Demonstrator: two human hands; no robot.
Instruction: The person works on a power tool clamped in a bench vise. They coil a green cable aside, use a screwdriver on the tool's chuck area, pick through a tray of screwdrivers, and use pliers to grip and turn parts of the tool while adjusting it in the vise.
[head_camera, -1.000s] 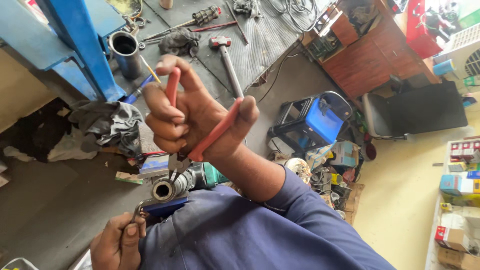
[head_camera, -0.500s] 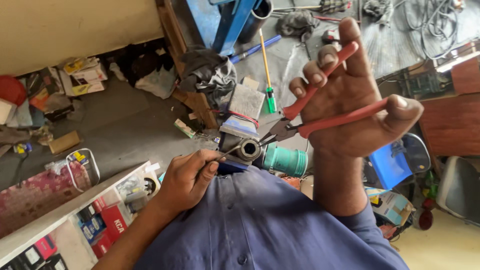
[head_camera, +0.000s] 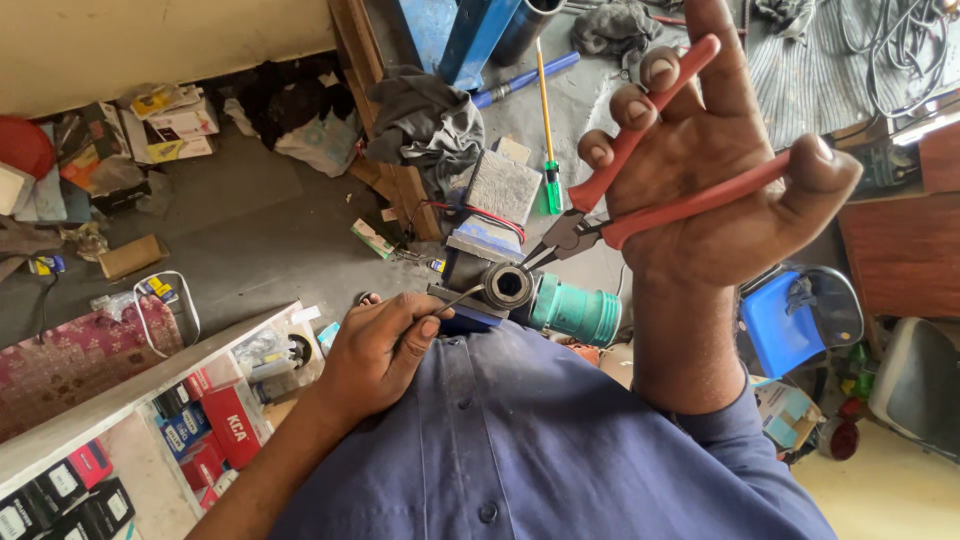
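Observation:
My right hand (head_camera: 720, 190) is raised palm toward me, fingers wrapped around the red handles of a pair of pliers (head_camera: 690, 205). Their dark jaws point down-left, close to a round metal part (head_camera: 508, 285) with an open bore, joined to a green cylinder (head_camera: 582, 312). My left hand (head_camera: 385, 345) pinches a thin bent metal pick (head_camera: 458, 298). The pick's tip reaches the rim of that bore. The part rests on a blue and grey block (head_camera: 478, 245) just above my blue shirt.
A green-handled screwdriver (head_camera: 548, 160) and grey rags (head_camera: 425, 115) lie on the floor beyond. A blue steel frame (head_camera: 465, 30) stands at the top. A white shelf with small red boxes (head_camera: 150, 410) is lower left, and a blue machine (head_camera: 790, 320) and wooden cabinet (head_camera: 900, 250) are on the right.
The view has swung left. My right hand with the pliers now sits on the right of the view. My left hand has come up and put the pick to the metal part.

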